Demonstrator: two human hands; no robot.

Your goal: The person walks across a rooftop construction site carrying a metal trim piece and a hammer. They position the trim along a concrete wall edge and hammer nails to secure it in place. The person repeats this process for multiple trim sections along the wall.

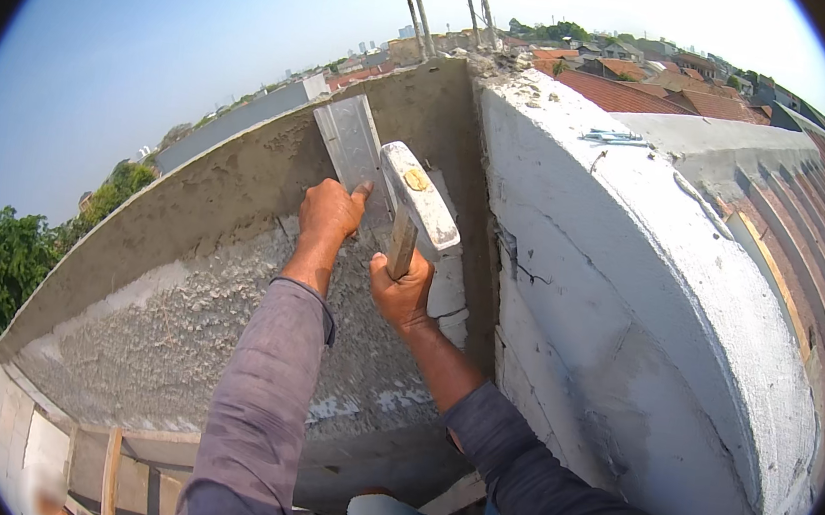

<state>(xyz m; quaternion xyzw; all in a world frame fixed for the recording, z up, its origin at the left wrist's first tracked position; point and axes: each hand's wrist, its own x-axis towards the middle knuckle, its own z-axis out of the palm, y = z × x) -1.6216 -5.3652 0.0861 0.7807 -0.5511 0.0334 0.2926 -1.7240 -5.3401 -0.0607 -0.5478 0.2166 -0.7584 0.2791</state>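
My left hand [332,211] is closed on the edge of a flat silver metal bar [347,138], which stands slightly tilted against the wall in front of me. The thumb lies across the bar's face. In my right hand [402,290] is a hammer [421,196], gripped by its wooden handle. Its pale, plaster-smeared head is raised in front of the bar and hides part of it; whether the two touch I cannot tell. Behind both hands, the wall [173,333] has a rough grey lower area and a smoother band of brown mortar [230,173] along its top.
At right, a white wall [611,278] meets the mortared wall in a corner. Several nails [614,137] lie on its top. Steel rods [414,1] rise beyond the corner. A corrugated roof [798,228] slopes away at right. Wooden framing [112,462] sits below left.
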